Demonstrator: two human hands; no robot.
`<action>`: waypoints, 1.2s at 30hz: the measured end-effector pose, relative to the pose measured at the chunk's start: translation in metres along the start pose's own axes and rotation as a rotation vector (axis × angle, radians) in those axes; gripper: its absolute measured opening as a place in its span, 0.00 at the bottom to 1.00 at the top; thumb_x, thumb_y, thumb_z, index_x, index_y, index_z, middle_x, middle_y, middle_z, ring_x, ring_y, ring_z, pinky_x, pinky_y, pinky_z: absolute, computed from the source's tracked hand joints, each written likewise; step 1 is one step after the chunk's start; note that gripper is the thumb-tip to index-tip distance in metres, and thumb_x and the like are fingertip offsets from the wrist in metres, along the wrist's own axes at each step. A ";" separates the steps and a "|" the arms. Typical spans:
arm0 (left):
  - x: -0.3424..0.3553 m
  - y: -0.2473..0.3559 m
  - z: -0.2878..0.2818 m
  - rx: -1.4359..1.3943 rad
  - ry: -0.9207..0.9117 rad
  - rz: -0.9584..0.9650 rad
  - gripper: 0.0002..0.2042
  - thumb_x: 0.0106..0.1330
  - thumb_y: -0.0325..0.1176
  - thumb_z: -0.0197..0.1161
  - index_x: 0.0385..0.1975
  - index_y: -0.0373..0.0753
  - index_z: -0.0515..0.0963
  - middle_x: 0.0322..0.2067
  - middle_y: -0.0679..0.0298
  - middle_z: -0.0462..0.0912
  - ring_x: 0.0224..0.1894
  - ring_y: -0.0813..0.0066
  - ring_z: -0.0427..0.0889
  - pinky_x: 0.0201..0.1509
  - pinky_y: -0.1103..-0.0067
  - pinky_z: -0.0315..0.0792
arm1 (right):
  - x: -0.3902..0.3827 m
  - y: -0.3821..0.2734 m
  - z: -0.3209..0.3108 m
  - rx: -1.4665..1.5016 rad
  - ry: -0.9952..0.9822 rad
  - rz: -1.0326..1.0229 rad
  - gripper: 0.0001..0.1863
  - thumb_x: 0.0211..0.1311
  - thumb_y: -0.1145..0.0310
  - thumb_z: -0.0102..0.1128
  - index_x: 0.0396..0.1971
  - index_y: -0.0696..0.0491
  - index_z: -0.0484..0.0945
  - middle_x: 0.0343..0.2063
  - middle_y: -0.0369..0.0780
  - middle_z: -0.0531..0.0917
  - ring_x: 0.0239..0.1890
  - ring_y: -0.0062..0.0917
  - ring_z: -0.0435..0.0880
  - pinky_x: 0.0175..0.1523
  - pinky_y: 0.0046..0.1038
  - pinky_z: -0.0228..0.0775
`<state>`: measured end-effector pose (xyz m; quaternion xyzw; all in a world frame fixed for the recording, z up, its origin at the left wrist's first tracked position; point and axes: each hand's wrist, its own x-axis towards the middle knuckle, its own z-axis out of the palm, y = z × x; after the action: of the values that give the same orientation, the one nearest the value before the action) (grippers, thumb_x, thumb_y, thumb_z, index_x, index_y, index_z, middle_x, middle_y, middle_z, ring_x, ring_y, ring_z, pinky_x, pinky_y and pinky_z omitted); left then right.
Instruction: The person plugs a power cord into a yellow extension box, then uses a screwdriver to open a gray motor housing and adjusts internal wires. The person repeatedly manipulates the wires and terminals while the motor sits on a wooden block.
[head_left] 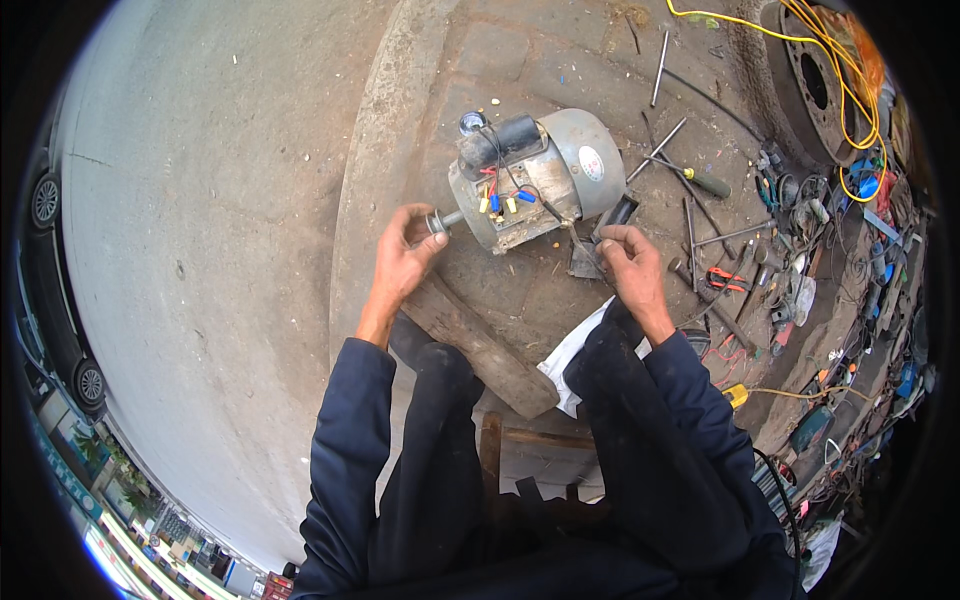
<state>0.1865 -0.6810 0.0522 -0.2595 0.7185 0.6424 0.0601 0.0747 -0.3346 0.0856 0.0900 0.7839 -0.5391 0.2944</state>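
Observation:
A grey electric motor (590, 160) lies on the ground in front of me, its shaft pointing left. On top sits a black cylindrical capacitor (515, 140), beside open wiring with yellow and blue wire connectors (495, 203). The fingers and thumb of my left hand (405, 255) are closed round the small metal pulley (436, 222) at the shaft's end. My right hand (637, 275) is closed in a pinch at the motor's lower right, on a thin dark cable (578, 236) that comes from the wiring. A dark box-like piece (584, 263) lies just beside those fingertips, partly covered.
A wooden block (480, 345) lies before my knees, near a white sheet (575, 345). Rightward are a screwdriver (708, 182), red-handled pliers (725, 280), a hammer (715, 305) and metal rods. Farther right stand a wheel rim (810, 85) with yellow cable (850, 90) and heaped tools.

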 end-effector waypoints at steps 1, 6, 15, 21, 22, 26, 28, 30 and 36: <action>0.003 -0.001 -0.003 -0.120 -0.060 -0.122 0.16 0.77 0.40 0.66 0.50 0.32 0.77 0.42 0.58 0.86 0.42 0.70 0.88 0.50 0.75 0.83 | 0.000 0.000 0.000 -0.007 -0.002 0.005 0.14 0.72 0.72 0.60 0.53 0.63 0.82 0.36 0.35 0.87 0.34 0.15 0.81 0.40 0.21 0.75; 0.014 -0.010 -0.003 -0.258 -0.124 -0.607 0.35 0.83 0.63 0.42 0.34 0.32 0.79 0.25 0.55 0.84 0.21 0.65 0.86 0.24 0.74 0.80 | 0.000 0.000 0.000 0.013 0.000 0.013 0.14 0.73 0.73 0.60 0.53 0.62 0.82 0.37 0.36 0.88 0.34 0.16 0.82 0.41 0.22 0.76; -0.080 -0.025 -0.004 0.599 0.455 -0.376 0.33 0.70 0.54 0.69 0.57 0.23 0.76 0.54 0.42 0.80 0.55 0.53 0.81 0.60 0.62 0.75 | 0.011 0.005 -0.026 0.017 0.101 0.007 0.14 0.73 0.72 0.60 0.53 0.62 0.82 0.37 0.37 0.88 0.35 0.18 0.83 0.42 0.23 0.76; -0.127 -0.055 0.034 0.358 0.327 -0.611 0.56 0.54 0.59 0.81 0.69 0.17 0.63 0.68 0.33 0.65 0.69 0.41 0.71 0.75 0.61 0.67 | 0.022 0.031 -0.090 -0.153 0.330 -0.023 0.15 0.71 0.69 0.61 0.51 0.61 0.84 0.35 0.40 0.88 0.35 0.20 0.84 0.43 0.26 0.77; -0.123 -0.058 0.039 0.398 0.254 -0.593 0.57 0.52 0.59 0.82 0.69 0.17 0.63 0.69 0.32 0.65 0.70 0.41 0.70 0.75 0.61 0.67 | 0.019 0.040 -0.107 -0.243 0.401 0.022 0.15 0.70 0.68 0.61 0.50 0.60 0.84 0.35 0.42 0.89 0.36 0.23 0.86 0.45 0.28 0.78; -0.106 -0.056 0.057 0.510 0.304 -0.651 0.60 0.47 0.57 0.85 0.69 0.16 0.61 0.69 0.30 0.63 0.72 0.43 0.66 0.76 0.61 0.66 | -0.009 0.085 -0.173 -0.419 0.677 -0.040 0.16 0.67 0.65 0.61 0.48 0.58 0.85 0.38 0.52 0.89 0.44 0.47 0.90 0.54 0.41 0.79; -0.099 -0.053 0.064 0.640 0.468 -0.818 0.54 0.46 0.52 0.87 0.65 0.17 0.67 0.66 0.33 0.70 0.70 0.43 0.70 0.75 0.60 0.68 | -0.033 0.112 -0.209 -0.469 0.816 0.078 0.16 0.67 0.64 0.61 0.47 0.58 0.85 0.40 0.53 0.90 0.46 0.50 0.89 0.55 0.44 0.78; -0.098 -0.050 0.066 0.528 0.451 -0.724 0.44 0.51 0.40 0.83 0.64 0.20 0.70 0.62 0.41 0.78 0.63 0.50 0.78 0.70 0.64 0.72 | -0.052 0.144 -0.242 -0.544 0.992 0.131 0.16 0.68 0.62 0.60 0.45 0.58 0.86 0.40 0.55 0.90 0.48 0.54 0.88 0.57 0.47 0.77; -0.132 -0.030 0.049 0.116 0.405 -0.508 0.40 0.59 0.33 0.77 0.68 0.23 0.65 0.60 0.48 0.78 0.60 0.58 0.79 0.68 0.66 0.73 | -0.142 0.254 -0.344 -0.603 1.305 0.679 0.21 0.62 0.58 0.61 0.40 0.62 0.89 0.41 0.62 0.88 0.51 0.59 0.87 0.59 0.51 0.76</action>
<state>0.3009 -0.5961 0.0728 -0.5491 0.6635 0.5003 0.0891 0.1808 0.1019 0.0485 0.5382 0.8400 -0.0230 -0.0646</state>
